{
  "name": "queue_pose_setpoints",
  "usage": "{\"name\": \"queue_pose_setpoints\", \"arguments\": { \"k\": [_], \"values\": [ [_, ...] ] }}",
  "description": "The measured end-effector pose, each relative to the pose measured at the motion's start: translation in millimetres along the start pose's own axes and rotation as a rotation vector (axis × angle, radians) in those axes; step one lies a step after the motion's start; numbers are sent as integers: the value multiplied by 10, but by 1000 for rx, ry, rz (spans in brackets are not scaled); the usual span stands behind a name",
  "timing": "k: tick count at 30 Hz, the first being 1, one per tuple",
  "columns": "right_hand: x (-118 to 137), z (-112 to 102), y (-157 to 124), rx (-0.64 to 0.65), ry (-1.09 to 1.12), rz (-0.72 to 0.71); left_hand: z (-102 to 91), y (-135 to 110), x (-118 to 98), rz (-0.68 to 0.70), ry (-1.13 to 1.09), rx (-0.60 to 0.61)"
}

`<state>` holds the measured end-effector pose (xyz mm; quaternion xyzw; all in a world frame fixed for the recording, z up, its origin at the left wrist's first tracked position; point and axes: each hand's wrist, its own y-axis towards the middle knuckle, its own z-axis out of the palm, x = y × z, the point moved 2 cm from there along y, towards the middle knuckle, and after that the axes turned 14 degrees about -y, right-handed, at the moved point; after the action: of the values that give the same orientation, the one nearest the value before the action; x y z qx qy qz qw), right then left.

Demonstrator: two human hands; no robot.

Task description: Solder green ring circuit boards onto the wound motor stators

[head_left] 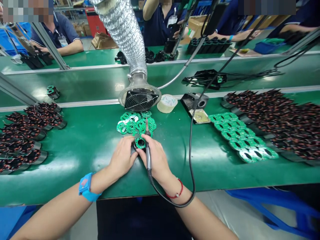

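Between my hands sits a motor stator with a round green circuit board (140, 143) on its top. My left hand (123, 154) grips its left side, thumb near me and fingers curled round. My right hand (157, 156) holds a soldering iron (148, 151), its tip pointing away from me, while the thumb and fingertips touch the stator's right side. Just beyond lies a loose pile of round green circuit boards (131, 125). The iron's black cable (190, 156) loops down past my right wrist and back up.
A fume extractor with a fan grille (140, 100) hangs over the pile, beside a roll of tape (167, 103). A soldering iron stand (197, 101) and board panels (240, 135) are to the right. Wound stators fill the left (22, 140) and far right (282, 123). Co-workers sit opposite.
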<state>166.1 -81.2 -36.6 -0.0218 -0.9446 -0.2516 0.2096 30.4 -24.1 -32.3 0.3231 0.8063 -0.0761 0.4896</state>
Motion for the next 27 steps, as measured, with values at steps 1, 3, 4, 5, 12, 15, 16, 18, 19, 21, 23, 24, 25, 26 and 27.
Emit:
{"name": "queue_pose_setpoints", "arguments": {
  "k": [1, 3, 4, 5, 12, 15, 16, 18, 19, 21, 23, 24, 25, 26, 27],
  "values": [
    [-4, 6, -9, -2, 1, 8, 11, -14, -16, -7, -22, -15],
    [-17, 19, -28, -14, 9, 23, 43, -39, -31, -56, -124, -25],
    [-24, 27, -35, -24, 14, 32, 60, -47, -30, -85, -188, -16],
    [-31, 38, -40, -31, 22, 39, 74, -52, -25, -110, -249, -4],
    [-35, -12, -45, 25, 96, 68, 25, 9, 78, -166, -322, 44],
    [-93, -273, 5, 15, 189, 132, -42, 11, 121, -122, -244, -18],
    [-139, -381, 54, -1, 206, 141, -59, 4, 131, -100, -215, -35],
    [-280, -573, 219, -30, 163, 96, -68, -2, 142, -55, -138, -31],
    [-376, -636, 333, -38, 98, 52, -59, 3, 138, -30, -89, -10],
    [-609, -669, 591, -39, -111, -31, -21, 39, 105, 35, 32, 61],
    [-872, -598, 824, -46, -191, -39, 25, 100, 46, 94, 162, 164],
    [-991, -541, 909, -35, -205, -42, 37, 133, 14, 109, 214, 217],
    [-1093, -485, 965, -23, -204, -43, 31, 167, -14, 113, 249, 260],
    [-1172, -439, 991, -10, -201, -47, -1, 200, -36, 112, 267, 283],
    [-1227, -411, 991, 0, -196, -51, -62, 235, -50, 114, 271, 286]
  ]
}}
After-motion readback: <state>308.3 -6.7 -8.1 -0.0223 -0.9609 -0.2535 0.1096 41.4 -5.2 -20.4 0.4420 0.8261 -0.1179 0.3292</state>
